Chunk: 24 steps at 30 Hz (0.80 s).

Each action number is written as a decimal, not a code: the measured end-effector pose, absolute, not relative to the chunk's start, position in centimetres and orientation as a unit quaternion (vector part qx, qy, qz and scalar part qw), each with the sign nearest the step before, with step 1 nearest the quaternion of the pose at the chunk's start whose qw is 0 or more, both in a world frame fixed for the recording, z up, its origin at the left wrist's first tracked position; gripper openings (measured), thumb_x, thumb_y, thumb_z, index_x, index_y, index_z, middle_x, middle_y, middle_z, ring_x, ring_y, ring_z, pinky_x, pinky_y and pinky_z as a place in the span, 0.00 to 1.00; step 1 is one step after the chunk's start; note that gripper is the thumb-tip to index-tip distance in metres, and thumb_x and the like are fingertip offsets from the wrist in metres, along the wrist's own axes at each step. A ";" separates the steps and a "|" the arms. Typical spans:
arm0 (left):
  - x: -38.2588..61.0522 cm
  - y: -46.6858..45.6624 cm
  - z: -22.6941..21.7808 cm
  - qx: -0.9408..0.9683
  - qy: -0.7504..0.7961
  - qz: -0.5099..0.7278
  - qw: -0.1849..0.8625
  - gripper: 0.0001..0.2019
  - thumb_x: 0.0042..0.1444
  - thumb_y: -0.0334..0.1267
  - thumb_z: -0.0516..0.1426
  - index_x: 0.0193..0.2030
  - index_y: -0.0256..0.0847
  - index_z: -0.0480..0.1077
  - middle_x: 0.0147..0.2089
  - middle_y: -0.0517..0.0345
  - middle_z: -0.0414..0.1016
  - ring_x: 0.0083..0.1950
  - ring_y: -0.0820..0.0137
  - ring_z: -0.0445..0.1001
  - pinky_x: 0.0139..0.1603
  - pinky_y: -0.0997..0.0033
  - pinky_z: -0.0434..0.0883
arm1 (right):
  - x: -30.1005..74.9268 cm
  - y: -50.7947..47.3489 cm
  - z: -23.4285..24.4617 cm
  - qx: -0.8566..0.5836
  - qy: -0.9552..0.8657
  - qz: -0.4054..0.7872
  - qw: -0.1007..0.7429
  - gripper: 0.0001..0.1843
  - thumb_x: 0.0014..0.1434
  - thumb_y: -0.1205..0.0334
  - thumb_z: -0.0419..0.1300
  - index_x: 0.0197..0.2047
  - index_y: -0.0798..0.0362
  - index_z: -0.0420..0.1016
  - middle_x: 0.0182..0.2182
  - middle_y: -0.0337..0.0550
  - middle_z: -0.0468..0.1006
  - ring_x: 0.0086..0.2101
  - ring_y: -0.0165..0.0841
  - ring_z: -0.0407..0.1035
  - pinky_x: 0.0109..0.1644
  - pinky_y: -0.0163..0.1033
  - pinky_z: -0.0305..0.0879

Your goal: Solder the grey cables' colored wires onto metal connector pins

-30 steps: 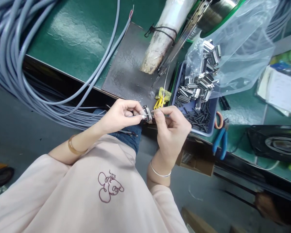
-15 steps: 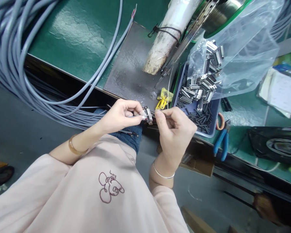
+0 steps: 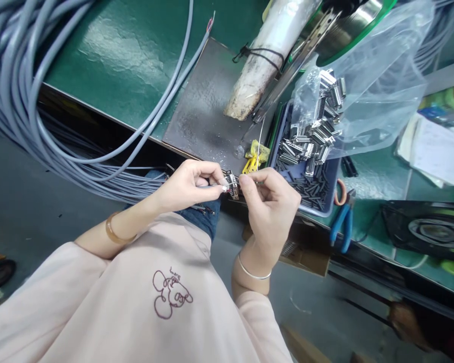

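Note:
My left hand is closed in a pinch at the left side of a small multi-pin metal connector. Thin wire ends show between its fingertips and the pins. Just right of the connector, my right hand is pinched too, with thumb and forefinger together. A thin pale wire runs down from beside the soldering iron into these fingers; its end is hidden. Both hands are at the bench's front edge, above my lap. Behind them lies a dark work plate with small specks on it.
A bundle of grey cables hangs over the bench edge at left. To the right stand a blue tray of black sleeves and connectors, blue-handled pliers, a plastic bag and a wire spool. A wrapped tube lies beside the iron.
My right hand has moved slightly left, closer to the connector, and the pale wire's lower end has shifted with it. My left hand stays pinched at the connector. The view has shifted slightly.

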State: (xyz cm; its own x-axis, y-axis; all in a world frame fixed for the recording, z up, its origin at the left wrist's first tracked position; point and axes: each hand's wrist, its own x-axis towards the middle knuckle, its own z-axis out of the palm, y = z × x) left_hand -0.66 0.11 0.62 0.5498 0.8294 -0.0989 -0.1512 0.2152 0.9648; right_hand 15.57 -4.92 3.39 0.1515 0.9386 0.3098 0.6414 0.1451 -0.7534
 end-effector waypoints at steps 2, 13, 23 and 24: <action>-0.7 0.1 0.6 0.522 0.320 0.349 0.709 0.02 0.47 0.30 0.62 0.27 0.34 0.73 0.27 0.61 0.72 0.27 0.81 0.66 0.29 0.82 0.63 | 15.6 -4.9 3.4 -0.634 -0.614 0.173 0.437 0.14 0.64 0.61 0.62 0.26 0.52 0.70 0.22 0.31 0.66 0.21 0.23 0.54 0.25 0.34 0.50; -0.7 0.2 0.3 0.525 0.326 0.340 0.709 0.04 0.46 0.32 0.62 0.26 0.34 0.72 0.26 0.61 0.70 0.27 0.80 0.65 0.28 0.80 0.63 | 15.5 -5.0 3.6 -0.640 -0.630 0.180 0.401 0.19 0.65 0.57 0.61 0.23 0.51 0.66 0.19 0.32 0.64 0.21 0.25 0.56 0.27 0.35 0.52; -0.8 -0.1 0.2 0.537 0.325 0.328 0.706 0.03 0.46 0.32 0.62 0.27 0.35 0.72 0.26 0.62 0.69 0.27 0.79 0.64 0.29 0.79 0.63 | 15.6 -4.7 4.0 -0.625 -0.665 0.157 0.378 0.22 0.65 0.62 0.61 0.20 0.52 0.62 0.17 0.30 0.61 0.20 0.23 0.53 0.26 0.33 0.50; -0.8 -0.1 0.1 0.539 0.326 0.325 0.705 0.03 0.47 0.32 0.62 0.27 0.35 0.72 0.26 0.62 0.69 0.27 0.79 0.64 0.29 0.78 0.62 | 15.7 -4.7 4.1 -0.621 -0.669 0.168 0.373 0.22 0.65 0.63 0.61 0.20 0.52 0.62 0.17 0.29 0.60 0.20 0.23 0.52 0.26 0.33 0.49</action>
